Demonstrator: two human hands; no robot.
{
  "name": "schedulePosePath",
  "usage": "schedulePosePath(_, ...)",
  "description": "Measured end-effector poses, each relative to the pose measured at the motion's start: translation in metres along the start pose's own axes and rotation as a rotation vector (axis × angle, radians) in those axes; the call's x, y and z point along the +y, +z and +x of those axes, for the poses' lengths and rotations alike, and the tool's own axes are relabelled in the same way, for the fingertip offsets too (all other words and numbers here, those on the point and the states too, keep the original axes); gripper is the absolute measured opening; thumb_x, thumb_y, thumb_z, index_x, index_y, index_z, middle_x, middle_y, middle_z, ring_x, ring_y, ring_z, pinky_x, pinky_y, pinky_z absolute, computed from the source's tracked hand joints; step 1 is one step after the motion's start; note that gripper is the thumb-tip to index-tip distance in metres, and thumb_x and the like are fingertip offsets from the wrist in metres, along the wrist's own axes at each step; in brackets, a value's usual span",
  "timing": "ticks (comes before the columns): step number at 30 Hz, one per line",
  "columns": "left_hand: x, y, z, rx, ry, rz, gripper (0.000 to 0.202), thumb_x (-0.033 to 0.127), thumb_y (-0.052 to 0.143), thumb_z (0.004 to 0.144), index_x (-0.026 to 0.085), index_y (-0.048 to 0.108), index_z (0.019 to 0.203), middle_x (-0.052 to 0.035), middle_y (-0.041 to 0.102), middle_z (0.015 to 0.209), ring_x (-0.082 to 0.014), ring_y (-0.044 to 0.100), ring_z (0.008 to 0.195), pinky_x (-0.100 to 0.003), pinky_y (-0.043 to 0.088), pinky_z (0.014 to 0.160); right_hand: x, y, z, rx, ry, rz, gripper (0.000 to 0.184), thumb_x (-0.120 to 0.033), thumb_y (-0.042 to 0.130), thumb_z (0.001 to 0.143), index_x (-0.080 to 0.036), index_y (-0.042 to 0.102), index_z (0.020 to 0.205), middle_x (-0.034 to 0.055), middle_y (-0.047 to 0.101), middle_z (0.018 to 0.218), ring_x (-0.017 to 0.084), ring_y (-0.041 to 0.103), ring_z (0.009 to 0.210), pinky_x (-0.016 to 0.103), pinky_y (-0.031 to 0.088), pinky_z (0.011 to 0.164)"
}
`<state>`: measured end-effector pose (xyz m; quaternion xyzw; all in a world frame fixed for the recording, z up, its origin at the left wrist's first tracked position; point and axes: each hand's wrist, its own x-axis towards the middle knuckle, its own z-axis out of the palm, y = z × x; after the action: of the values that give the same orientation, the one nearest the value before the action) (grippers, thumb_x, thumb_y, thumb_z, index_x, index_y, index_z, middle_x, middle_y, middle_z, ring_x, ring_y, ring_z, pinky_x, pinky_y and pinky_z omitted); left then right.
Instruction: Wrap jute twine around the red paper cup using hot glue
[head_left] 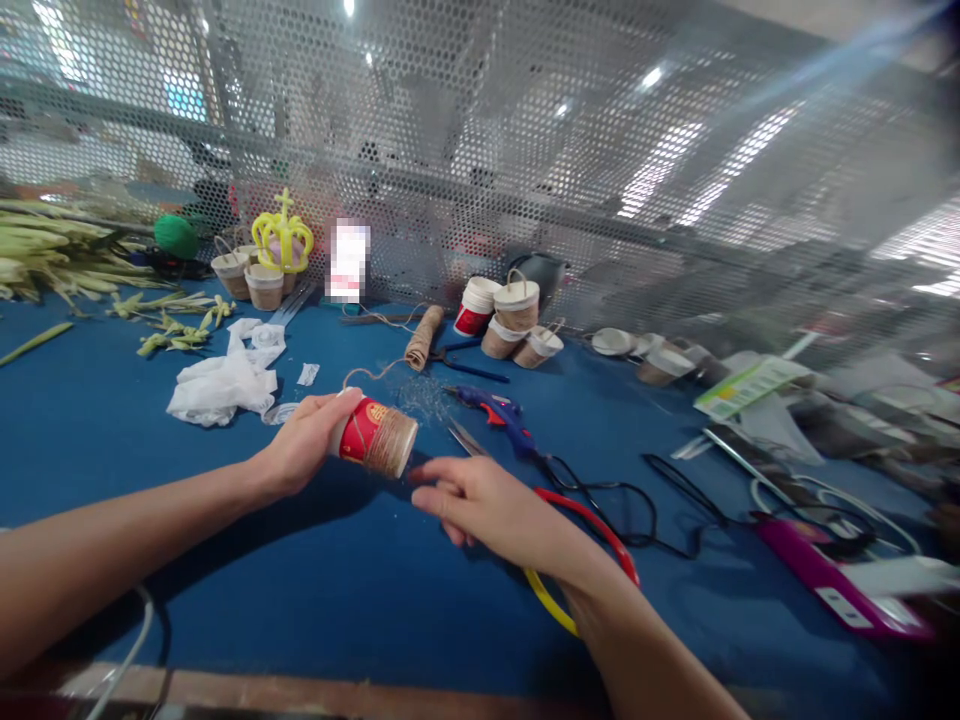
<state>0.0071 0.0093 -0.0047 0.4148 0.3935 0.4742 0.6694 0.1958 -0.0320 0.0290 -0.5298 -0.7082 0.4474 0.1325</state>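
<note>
My left hand (311, 440) is closed around a red paper cup (360, 430), tilted on its side with its base to the right. Jute twine (390, 443) is wound in rows around the base end of the cup. A strand runs from the cup to a roll of twine (424, 338) lying behind it. My right hand (472, 500) is just right of the cup's base, fingers loosely bent and apart, with nothing visible in them. Scissors (559, 604) with red and yellow handles lie partly under my right forearm. A blue glue gun (499, 415) rests beyond my right hand.
Twine-wrapped cups with handles (517, 305) stand at the back beside stacked cups (476, 305). Black pliers (472, 368) lie before them. Crumpled white material (225, 385) is at left, near a yellow crown (283, 240). A purple power strip (840, 580) and cables lie right.
</note>
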Motion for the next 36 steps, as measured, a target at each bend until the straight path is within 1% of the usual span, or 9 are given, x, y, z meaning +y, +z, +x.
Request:
schedulePosePath(2, 0.001, 0.0, 0.0, 0.033, 0.014, -0.017, 0.032, 0.041, 0.059, 0.065, 0.012, 0.057, 0.054, 0.0024, 0.05, 0.045, -0.0072, 0.041, 0.041, -0.019, 0.033, 0.043, -0.001, 0.0, -0.005, -0.162, 0.002, 0.038, 0.021, -0.034, 0.052, 0.076, -0.016, 0.063, 0.078, -0.005, 0.049, 0.044, 0.007, 0.043, 0.039, 0.019, 0.034, 0.04)
schedulePosePath(5, 0.0, -0.001, 0.0, 0.008, 0.007, -0.003, 0.032, 0.041, 0.057, 0.068, 0.011, 0.058, 0.056, 0.0015, 0.052, 0.046, -0.0077, 0.043, 0.041, -0.019, 0.035, 0.044, -0.006, -0.002, -0.009, -0.13, -0.146, 0.236, 0.022, -0.032, 0.05, 0.079, -0.016, 0.06, 0.068, -0.0038, 0.052, 0.048, 0.007, 0.047, 0.043, 0.019, 0.04, 0.046)
schedulePosePath(9, -0.004, -0.002, -0.002, -0.092, -0.019, 0.026, 0.033, 0.042, 0.053, 0.072, 0.012, 0.062, 0.061, -0.0008, 0.058, 0.052, -0.0089, 0.048, 0.046, -0.019, 0.038, 0.048, -0.006, -0.001, -0.001, 0.304, -0.412, 0.358, 0.019, -0.029, 0.044, 0.083, -0.019, 0.06, 0.079, 0.004, 0.066, 0.086, 0.015, 0.06, 0.084, 0.031, 0.045, 0.079)
schedulePosePath(12, -0.004, -0.002, -0.004, -0.098, 0.008, 0.002, 0.032, 0.041, 0.053, 0.073, 0.013, 0.063, 0.06, 0.0004, 0.058, 0.051, -0.008, 0.048, 0.045, -0.018, 0.037, 0.047, 0.001, 0.001, 0.008, 0.543, -0.317, 0.06, 0.023, -0.024, 0.041, 0.084, -0.018, 0.058, 0.099, 0.0075, 0.06, 0.108, 0.018, 0.053, 0.102, 0.036, 0.038, 0.09)
schedulePosePath(16, 0.0, -0.001, -0.003, -0.03, 0.063, -0.033, 0.032, 0.04, 0.055, 0.071, 0.012, 0.062, 0.058, 0.0007, 0.058, 0.05, -0.0079, 0.047, 0.044, -0.018, 0.038, 0.046, 0.001, 0.004, 0.006, 0.264, -0.295, -0.219, 0.027, -0.015, 0.046, 0.078, -0.018, 0.059, 0.102, 0.0072, 0.062, 0.104, 0.019, 0.056, 0.095, 0.035, 0.041, 0.085)
schedulePosePath(20, 0.003, 0.001, -0.002, 0.034, 0.071, -0.022, 0.032, 0.04, 0.056, 0.07, 0.011, 0.058, 0.056, 0.0023, 0.054, 0.046, -0.0067, 0.044, 0.041, -0.017, 0.036, 0.043, -0.01, 0.005, -0.005, -0.03, -0.302, -0.012, 0.015, -0.023, 0.051, 0.078, -0.017, 0.065, 0.081, 0.0038, 0.068, 0.083, 0.015, 0.061, 0.077, 0.029, 0.047, 0.073)
schedulePosePath(26, -0.004, 0.0, -0.005, -0.122, 0.031, -0.008, 0.033, 0.043, 0.053, 0.073, 0.012, 0.062, 0.064, 0.0007, 0.06, 0.055, -0.008, 0.05, 0.049, -0.017, 0.039, 0.051, -0.003, -0.001, 0.003, 0.556, -0.335, 0.174, 0.02, -0.027, 0.044, 0.083, -0.018, 0.061, 0.079, 0.0056, 0.066, 0.092, 0.018, 0.058, 0.092, 0.034, 0.042, 0.084)
schedulePosePath(31, 0.0, -0.003, 0.0, 0.003, 0.105, 0.009, 0.033, 0.042, 0.052, 0.074, 0.012, 0.061, 0.062, 0.0009, 0.059, 0.052, -0.0077, 0.048, 0.046, -0.018, 0.038, 0.048, 0.001, 0.0, 0.005, 0.077, -0.181, 0.186, 0.024, -0.03, 0.044, 0.083, -0.014, 0.062, 0.077, 0.0068, 0.066, 0.079, 0.018, 0.061, 0.076, 0.035, 0.047, 0.073)
schedulePosePath(36, -0.004, -0.009, 0.01, -0.035, 0.026, 0.196, 0.039, 0.046, 0.05, 0.073, 0.009, 0.061, 0.072, -0.0015, 0.06, 0.057, -0.0121, 0.053, 0.055, -0.023, 0.041, 0.059, -0.001, -0.003, 0.001, 0.16, -0.231, 0.738, 0.023, -0.027, 0.044, 0.084, -0.014, 0.06, 0.075, 0.0064, 0.067, 0.079, 0.014, 0.062, 0.076, 0.03, 0.047, 0.075)
